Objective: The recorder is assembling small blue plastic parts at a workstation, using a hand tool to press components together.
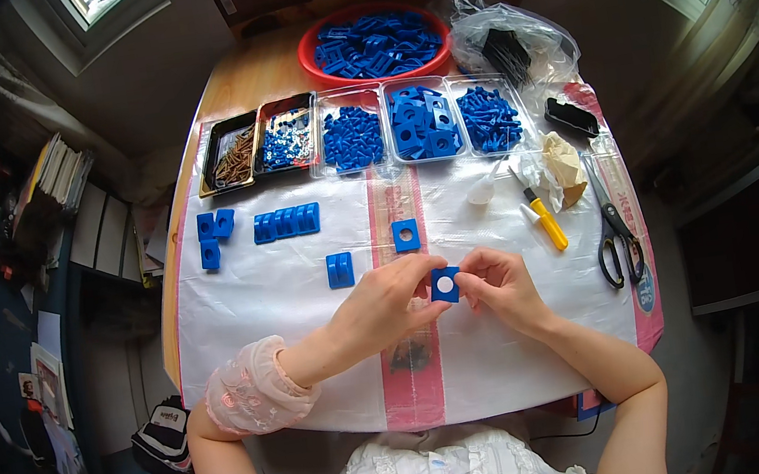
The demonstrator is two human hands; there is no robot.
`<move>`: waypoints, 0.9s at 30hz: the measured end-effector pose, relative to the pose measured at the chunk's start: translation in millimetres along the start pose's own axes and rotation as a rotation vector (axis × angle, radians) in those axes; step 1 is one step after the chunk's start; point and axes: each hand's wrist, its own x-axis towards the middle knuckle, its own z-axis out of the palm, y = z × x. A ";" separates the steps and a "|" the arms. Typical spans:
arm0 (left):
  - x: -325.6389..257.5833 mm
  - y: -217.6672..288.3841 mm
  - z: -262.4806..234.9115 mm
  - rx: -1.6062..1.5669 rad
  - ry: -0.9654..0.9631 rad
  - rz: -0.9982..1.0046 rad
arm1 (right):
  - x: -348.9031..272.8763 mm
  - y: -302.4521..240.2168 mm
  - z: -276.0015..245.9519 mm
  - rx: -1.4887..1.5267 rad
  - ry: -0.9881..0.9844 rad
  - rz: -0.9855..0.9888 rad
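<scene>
Blue plastic square plate [445, 285] with a round hole, pinched between both hands near the front edge of the table.

The left hand [387, 306] and the right hand [499, 284] each press fingertips on one side of the plate, above the clear sheet [288, 279]. A second holed square [405, 235] and a blue block [340, 270] lie just behind. Five trays [355, 131] and a red bowl [309, 53] stand along the back edge; scissors [613, 228] and a yellow knife [543, 219] lie at the right.
</scene>
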 end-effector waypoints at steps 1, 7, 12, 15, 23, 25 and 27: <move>0.3 -1.0 1.7 0.023 0.013 0.020 | 0.3 0.0 -0.4 0.004 0.013 0.003; -5.3 -13.2 13.7 -0.780 0.008 -0.417 | 2.5 -1.2 -6.9 0.139 0.051 0.015; -4.5 -15.9 22.1 -1.439 -0.114 -0.636 | 3.4 -1.8 -9.0 0.190 0.025 0.039; -4.5 -21.3 29.0 -1.558 -0.157 -0.602 | 3.2 -4.4 -7.3 0.183 0.049 0.048; -4.3 -14.7 29.5 -1.699 -0.085 -0.649 | 1.5 -7.4 -0.4 0.173 0.056 -0.001; -2.9 -19.6 29.9 -1.743 -0.064 -0.608 | -2.8 -15.0 -0.6 0.090 0.120 -0.161; -3.8 -25.7 31.8 -1.782 -0.038 -0.573 | -9.1 -28.7 -3.8 -0.021 0.174 -0.349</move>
